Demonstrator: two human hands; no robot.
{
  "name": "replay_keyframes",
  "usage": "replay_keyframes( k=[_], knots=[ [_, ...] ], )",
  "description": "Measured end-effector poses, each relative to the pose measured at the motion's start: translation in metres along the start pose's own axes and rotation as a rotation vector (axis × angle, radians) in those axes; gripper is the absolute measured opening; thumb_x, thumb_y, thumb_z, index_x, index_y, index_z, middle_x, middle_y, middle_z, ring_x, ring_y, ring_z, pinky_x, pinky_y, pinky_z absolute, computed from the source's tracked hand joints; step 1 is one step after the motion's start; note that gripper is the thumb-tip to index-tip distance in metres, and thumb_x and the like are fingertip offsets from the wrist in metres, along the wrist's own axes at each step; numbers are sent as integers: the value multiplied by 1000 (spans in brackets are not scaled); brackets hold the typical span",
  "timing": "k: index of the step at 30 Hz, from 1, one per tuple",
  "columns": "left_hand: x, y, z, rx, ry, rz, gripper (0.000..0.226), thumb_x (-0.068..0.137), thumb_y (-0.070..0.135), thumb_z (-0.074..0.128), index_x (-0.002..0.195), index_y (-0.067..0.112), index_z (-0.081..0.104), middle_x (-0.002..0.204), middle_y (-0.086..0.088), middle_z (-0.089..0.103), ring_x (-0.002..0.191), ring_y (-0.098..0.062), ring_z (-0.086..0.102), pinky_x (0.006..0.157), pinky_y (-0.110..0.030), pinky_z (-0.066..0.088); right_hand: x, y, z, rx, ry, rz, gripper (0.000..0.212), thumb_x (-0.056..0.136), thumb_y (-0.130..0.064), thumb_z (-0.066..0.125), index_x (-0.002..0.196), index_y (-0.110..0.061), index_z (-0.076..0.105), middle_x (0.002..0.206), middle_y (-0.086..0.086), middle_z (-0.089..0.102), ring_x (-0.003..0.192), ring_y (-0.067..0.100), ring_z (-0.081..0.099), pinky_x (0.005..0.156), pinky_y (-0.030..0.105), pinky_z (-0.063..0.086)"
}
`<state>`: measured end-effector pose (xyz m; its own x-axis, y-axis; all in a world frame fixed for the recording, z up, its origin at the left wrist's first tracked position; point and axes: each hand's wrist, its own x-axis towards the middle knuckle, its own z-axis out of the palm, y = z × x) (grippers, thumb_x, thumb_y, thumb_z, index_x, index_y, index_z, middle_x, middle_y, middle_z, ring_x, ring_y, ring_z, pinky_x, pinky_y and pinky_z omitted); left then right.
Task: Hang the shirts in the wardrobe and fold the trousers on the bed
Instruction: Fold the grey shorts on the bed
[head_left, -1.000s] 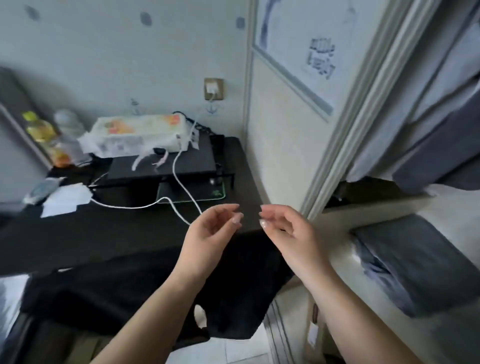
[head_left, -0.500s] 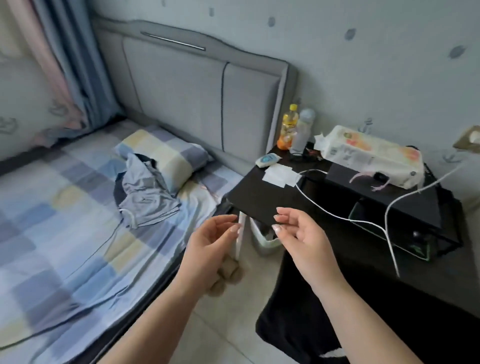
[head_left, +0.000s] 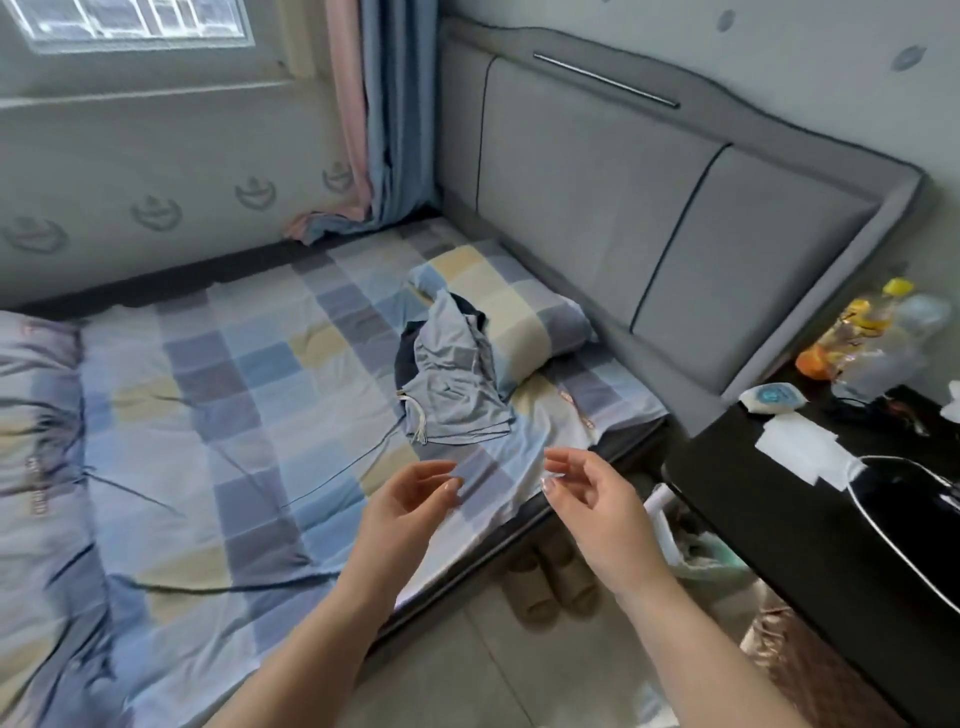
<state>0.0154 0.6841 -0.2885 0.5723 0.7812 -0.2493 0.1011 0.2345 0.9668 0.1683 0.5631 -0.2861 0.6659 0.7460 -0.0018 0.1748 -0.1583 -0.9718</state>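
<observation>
Trousers (head_left: 457, 384) crumpled on the bed (head_left: 249, 415) against the pillow (head_left: 524, 317), left hand (head_left: 410, 504) and right hand (head_left: 592, 499) raised near the bed edge, fingers loosely spread, holding nothing

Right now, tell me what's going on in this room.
A person stands at the side of the bed, both hands raised and holding nothing: left hand, right hand, fingers loosely curled. A crumpled pile of grey clothes lies untouched on the checked sheet, partly against the pillow. No folding has started. A black bedside table stands to the right, and slippers sit on the floor by the bed.
</observation>
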Motion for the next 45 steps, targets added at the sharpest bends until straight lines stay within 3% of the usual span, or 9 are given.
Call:
replay_keyframes(
  k=[9, 19, 26, 29, 36, 38, 40, 42, 45],
  knots=[
    [130, -9, -20, 78, 66, -109, 15, 91, 17, 63, 104, 21, 67, 96, 3, 73, 91, -15, 69, 85, -32, 54, 133, 45, 23, -24, -114, 107, 22, 88, -22, 65, 98, -41, 63, 99, -23, 66, 94, -8, 60, 74, 5, 46],
    [413, -45, 21, 35, 190, -264, 10, 90, 20, 65, 98, 23, 69, 86, 3, 74, 82, -12, 67, 77, -31, 50, 432, 155, 32, -66, -145, 254, 20, 88, -20, 64, 93, -39, 63, 94, -19, 67, 86, -11, 60, 66, 3, 45],
    [582, -122, 39, 67, 178, -343, 11, 90, 21, 65, 100, 23, 68, 91, 3, 74, 85, -9, 68, 80, -28, 52, 590, 285, 72, -176, -185, 319, 19, 87, -15, 66, 89, -33, 61, 88, -14, 65, 89, 9, 63, 74, 15, 46],
    [648, -163, 43, 90, 146, -381, 13, 89, 22, 66, 102, 25, 68, 98, 3, 73, 93, -10, 68, 83, -29, 54, 643, 346, 91, -218, -244, 348, 16, 87, -21, 65, 101, -28, 63, 97, -11, 66, 99, 11, 63, 89, 26, 49],
    [742, -236, 58, 345, 8, -318, 52, 92, 19, 60, 133, 48, 46, 142, 3, 42, 100, -2, 56, 94, -40, 46, 717, 427, 127, -335, -352, 273, 44, 91, -20, 58, 134, -24, 51, 133, -6, 54, 120, 7, 49, 91, 16, 34],
    [760, -251, 63, 470, -36, -266, 65, 92, 12, 58, 139, 51, 34, 157, 2, 20, 135, -14, 39, 102, -33, 45, 729, 445, 138, -283, -360, 274, 47, 92, -18, 56, 138, -25, 47, 136, -8, 53, 121, 5, 50, 97, 18, 37],
    [775, -262, 68, 502, -62, -233, 70, 93, 6, 54, 142, 49, 29, 160, 5, 3, 142, -22, 29, 79, -13, 48, 737, 457, 149, -270, -365, 279, 50, 92, -18, 57, 140, -26, 44, 136, -9, 53, 119, 3, 49, 95, 15, 36],
    [784, -269, 70, 493, -58, -223, 67, 93, 2, 48, 145, 41, 30, 158, 9, 12, 140, -12, 31, 73, -5, 40, 741, 463, 157, -320, -356, 282, 51, 91, -17, 56, 140, -25, 43, 130, -9, 56, 120, 8, 51, 89, 14, 34],
    [785, -273, 69, 412, 22, -168, 52, 94, 2, 47, 136, 32, 42, 130, 24, 42, 122, -1, 42, 88, 1, 34, 736, 463, 169, -387, -293, 272, 25, 89, -15, 51, 112, -21, 59, 104, -2, 66, 100, 21, 59, 76, 26, 42]
  ],
)
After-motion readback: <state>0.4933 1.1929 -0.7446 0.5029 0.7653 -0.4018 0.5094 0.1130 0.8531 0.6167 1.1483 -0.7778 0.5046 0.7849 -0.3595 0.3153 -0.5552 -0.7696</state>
